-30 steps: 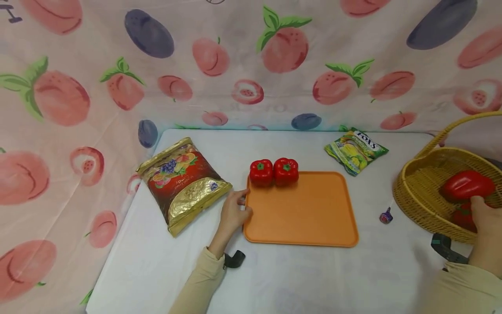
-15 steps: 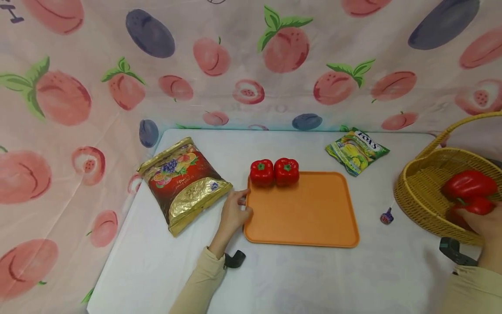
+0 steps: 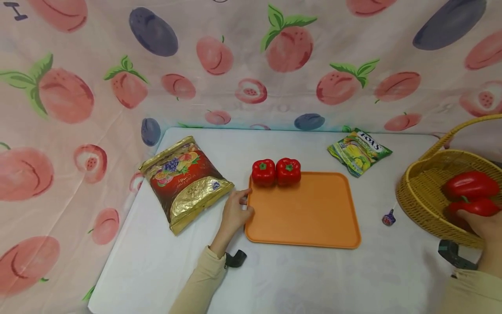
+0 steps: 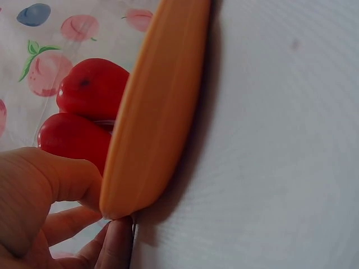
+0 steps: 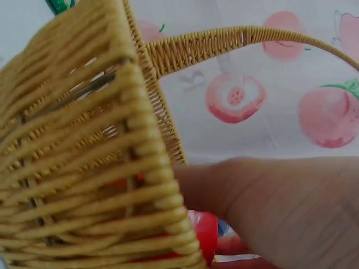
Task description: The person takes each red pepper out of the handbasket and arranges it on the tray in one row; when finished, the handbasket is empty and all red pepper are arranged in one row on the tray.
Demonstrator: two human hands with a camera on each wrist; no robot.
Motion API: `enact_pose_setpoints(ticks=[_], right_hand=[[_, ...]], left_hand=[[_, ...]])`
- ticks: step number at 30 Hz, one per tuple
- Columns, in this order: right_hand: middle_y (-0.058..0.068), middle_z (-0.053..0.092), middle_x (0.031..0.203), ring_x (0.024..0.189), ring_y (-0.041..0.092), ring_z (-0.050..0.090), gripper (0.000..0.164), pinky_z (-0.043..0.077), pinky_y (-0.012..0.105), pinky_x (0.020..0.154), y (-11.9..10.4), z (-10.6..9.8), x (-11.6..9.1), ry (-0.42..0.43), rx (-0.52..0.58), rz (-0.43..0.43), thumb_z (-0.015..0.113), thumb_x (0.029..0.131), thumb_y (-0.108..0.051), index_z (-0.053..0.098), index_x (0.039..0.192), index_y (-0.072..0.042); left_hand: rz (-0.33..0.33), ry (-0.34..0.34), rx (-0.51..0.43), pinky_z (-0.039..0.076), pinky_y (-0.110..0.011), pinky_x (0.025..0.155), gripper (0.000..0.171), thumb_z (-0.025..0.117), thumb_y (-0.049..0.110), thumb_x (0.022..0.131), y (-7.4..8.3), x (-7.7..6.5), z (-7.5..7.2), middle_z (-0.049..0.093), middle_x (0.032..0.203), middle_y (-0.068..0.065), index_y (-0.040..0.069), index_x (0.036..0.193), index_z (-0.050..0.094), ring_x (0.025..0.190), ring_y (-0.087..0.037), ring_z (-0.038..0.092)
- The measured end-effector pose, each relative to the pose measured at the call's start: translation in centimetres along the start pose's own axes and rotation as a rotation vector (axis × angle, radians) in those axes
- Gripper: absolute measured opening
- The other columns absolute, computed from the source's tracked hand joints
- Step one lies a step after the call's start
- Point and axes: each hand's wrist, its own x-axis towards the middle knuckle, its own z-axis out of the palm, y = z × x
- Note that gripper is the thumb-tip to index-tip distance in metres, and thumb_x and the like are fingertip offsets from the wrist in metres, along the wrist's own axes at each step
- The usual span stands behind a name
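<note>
My left hand (image 3: pixel 235 213) pinches the left rim of an orange tray (image 3: pixel 306 213); in the left wrist view the thumb and fingertips meet at the tray's edge (image 4: pixel 154 112). Two red bell peppers (image 3: pixel 264 172) with green stems sit side by side in the tray's far left corner. At the right, my right hand (image 3: pixel 486 226) reaches into a yellow wicker basket (image 3: pixel 421 213) and grips a red bell pepper (image 3: pixel 475 206), its fingers partly out of frame. Another red pepper (image 3: pixel 470 184) lies just behind it. In the right wrist view the basket wall hides most of the gripped pepper (image 5: pixel 203 232).
A red and gold candy bag (image 3: pixel 186 183) lies left of the tray. Behind and right of the tray is a green Fox's candy packet (image 3: pixel 360 151). A small purple-wrapped lollipop (image 3: pixel 388 218) lies between tray and basket. The basket's tall handle (image 3: pixel 443 141) arches upward.
Inside the basket my right hand has shifted slightly right onto the nearer pepper, which has turned so its stem shows. My left hand stays at the tray's rim.
</note>
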Motion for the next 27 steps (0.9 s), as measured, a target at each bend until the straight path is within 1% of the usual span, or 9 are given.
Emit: enact_pose_setpoints(ticks=[3, 6, 10, 13, 16, 20, 23, 25, 27], right_hand=[[0.023, 0.001, 0.162, 0.148, 0.042, 0.003, 0.082, 0.012, 0.058, 0.114, -0.5, 0.1, -0.7, 0.011, 0.028, 0.025, 0.052, 0.096, -0.014, -0.002, 0.157, -0.007], [0.019, 0.003, 0.163, 0.149, 0.039, 0.005, 0.082, 0.014, 0.056, 0.114, -1.1, 0.1, -1.3, 0.040, 0.052, 0.039, 0.053, 0.097, -0.021, -0.001, 0.158, -0.012], [0.011, 0.003, 0.165, 0.151, 0.029, 0.005, 0.084, 0.012, 0.047, 0.117, -2.6, 0.2, -2.5, 0.052, 0.136, 0.080, 0.053, 0.096, -0.031, -0.001, 0.158, -0.020], [0.005, 0.006, 0.165, 0.151, 0.022, 0.007, 0.084, 0.011, 0.039, 0.117, -4.3, 0.5, -3.6, 0.069, 0.208, 0.103, 0.057, 0.093, -0.034, 0.005, 0.158, -0.027], [-0.001, 0.015, 0.163, 0.149, 0.017, 0.014, 0.080, 0.016, 0.035, 0.116, -5.8, 1.4, -4.6, 0.090, 0.302, 0.081, 0.064, 0.091, -0.031, 0.015, 0.155, -0.034], [-0.005, 0.027, 0.157, 0.144, 0.015, 0.029, 0.076, 0.027, 0.032, 0.113, -7.5, 3.0, -5.6, 0.086, 0.456, -0.011, 0.070, 0.090, -0.025, 0.026, 0.150, -0.034], [-0.006, 0.033, 0.153, 0.139, 0.014, 0.037, 0.076, 0.032, 0.031, 0.110, -8.7, 4.2, -6.3, 0.052, 0.584, -0.062, 0.074, 0.087, -0.021, 0.031, 0.148, -0.033], [-0.006, 0.037, 0.151, 0.136, 0.014, 0.040, 0.076, 0.034, 0.032, 0.109, -9.4, 5.1, -6.7, 0.043, 0.630, -0.099, 0.077, 0.085, -0.019, 0.036, 0.146, -0.031], [-0.005, 0.040, 0.149, 0.134, 0.013, 0.040, 0.075, 0.036, 0.030, 0.108, -10.0, 6.2, -7.3, 0.041, 0.642, -0.143, 0.079, 0.083, -0.020, 0.039, 0.146, -0.030]], left_hand=[[0.007, 0.004, 0.003, 0.048, -0.037, 0.076, 0.056, 0.069, -0.002, 0.072, -0.1, 0.0, 0.0, 0.059, 0.109, -0.014, 0.003, 0.128, 0.065, 0.088, -0.024, 0.062], [0.020, 0.010, 0.000, 0.049, -0.038, 0.076, 0.055, 0.068, -0.003, 0.072, -0.1, 0.0, -0.1, 0.059, 0.108, -0.015, 0.002, 0.127, 0.066, 0.087, -0.024, 0.063], [0.012, 0.006, -0.002, 0.048, -0.037, 0.077, 0.055, 0.068, -0.003, 0.072, 0.0, 0.1, 0.0, 0.059, 0.109, -0.014, 0.003, 0.127, 0.065, 0.087, -0.024, 0.062], [-0.002, -0.002, 0.001, 0.048, -0.036, 0.077, 0.056, 0.069, -0.002, 0.072, 0.0, 0.0, 0.0, 0.059, 0.110, -0.014, 0.003, 0.128, 0.065, 0.088, -0.023, 0.061], [-0.002, -0.001, 0.001, 0.048, -0.037, 0.076, 0.056, 0.069, -0.002, 0.072, 0.1, -0.1, -0.1, 0.059, 0.110, -0.014, 0.002, 0.128, 0.065, 0.088, -0.023, 0.061], [-0.003, 0.002, -0.001, 0.048, -0.037, 0.076, 0.056, 0.069, -0.002, 0.073, 0.2, -0.1, -0.1, 0.059, 0.111, -0.014, 0.003, 0.128, 0.064, 0.088, -0.023, 0.061], [-0.010, -0.001, 0.000, 0.048, -0.037, 0.076, 0.057, 0.069, -0.002, 0.073, 0.2, 0.0, -0.1, 0.059, 0.111, -0.013, 0.003, 0.129, 0.064, 0.088, -0.023, 0.061], [-0.015, -0.005, 0.003, 0.048, -0.037, 0.076, 0.057, 0.069, -0.002, 0.073, 0.2, 0.0, -0.1, 0.059, 0.112, -0.013, 0.003, 0.129, 0.064, 0.089, -0.022, 0.061], [-0.018, -0.007, 0.004, 0.048, -0.037, 0.077, 0.057, 0.069, -0.001, 0.073, 0.2, 0.0, -0.1, 0.059, 0.112, -0.013, 0.004, 0.129, 0.064, 0.089, -0.022, 0.061]])
